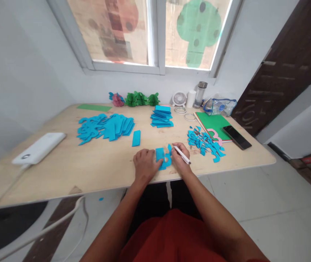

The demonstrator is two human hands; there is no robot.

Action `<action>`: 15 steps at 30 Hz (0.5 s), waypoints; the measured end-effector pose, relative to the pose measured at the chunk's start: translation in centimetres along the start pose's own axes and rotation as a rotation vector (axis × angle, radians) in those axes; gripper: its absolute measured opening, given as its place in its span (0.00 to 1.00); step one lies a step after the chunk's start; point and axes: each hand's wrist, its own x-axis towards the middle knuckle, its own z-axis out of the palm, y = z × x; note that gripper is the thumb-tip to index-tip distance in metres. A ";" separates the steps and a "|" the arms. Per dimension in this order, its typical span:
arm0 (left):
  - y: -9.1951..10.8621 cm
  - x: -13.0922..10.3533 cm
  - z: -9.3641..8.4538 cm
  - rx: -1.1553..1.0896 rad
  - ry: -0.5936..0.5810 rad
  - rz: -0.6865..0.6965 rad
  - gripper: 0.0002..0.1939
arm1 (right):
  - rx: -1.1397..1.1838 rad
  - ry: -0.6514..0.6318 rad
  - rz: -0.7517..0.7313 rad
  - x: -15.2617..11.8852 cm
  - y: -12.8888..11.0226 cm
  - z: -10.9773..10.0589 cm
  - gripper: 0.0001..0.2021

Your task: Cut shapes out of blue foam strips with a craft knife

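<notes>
My left hand [145, 164] lies on the tabletop with its fingers spread and its thumb on the edge of a blue paper piece [160, 154]. That piece has a curved cut part on its right side. My right hand [180, 158] is closed round a white pen [182, 155] with a dark end pointing toward the lower right. Its fingertips rest against the curved blue part, and a small pointed blue scrap [169, 147] shows beside them. The pen's tip is too small to make out.
Behind my hands are a single blue strip [136, 138], a blue stack [161, 118] and a large blue pile [117, 126]. Blue scraps [203, 141] lie right, near a phone [237, 137] and green sheet [210, 125]. A power bank [39, 148] with a cable sits left.
</notes>
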 end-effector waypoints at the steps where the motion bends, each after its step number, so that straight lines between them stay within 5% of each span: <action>1: 0.0 0.0 0.0 0.003 0.000 -0.004 0.15 | -0.002 0.001 0.000 0.0 0.0 0.0 0.11; 15: -0.3 -0.1 0.4 0.026 0.051 -0.073 0.19 | -0.009 -0.019 -0.010 0.1 0.6 -0.2 0.10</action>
